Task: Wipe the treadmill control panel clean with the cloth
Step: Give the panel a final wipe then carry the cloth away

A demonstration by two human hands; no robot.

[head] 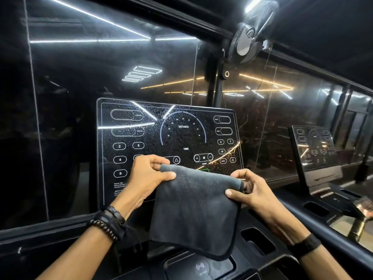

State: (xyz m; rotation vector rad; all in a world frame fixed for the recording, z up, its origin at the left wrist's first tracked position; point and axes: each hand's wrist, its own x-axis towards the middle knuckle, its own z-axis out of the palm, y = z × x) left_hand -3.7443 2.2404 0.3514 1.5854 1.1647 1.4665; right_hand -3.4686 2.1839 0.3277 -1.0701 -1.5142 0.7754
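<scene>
Both hands hold a dark grey cloth point(193, 209) by its top corners, the left hand point(149, 178) pinching one corner, the right hand point(248, 190) the other, so it hangs in front of the lower edge of the treadmill control panel point(167, 138), whose glossy face is speckled with droplets. Beyond, a wall fan point(246, 37) hangs above.

Dark grey cloth point(193, 209) with black edging; glossy black control panel point(169, 138) with white outlined markings, speckled with pale droplets; black beaded wristbands point(109, 223).
</scene>
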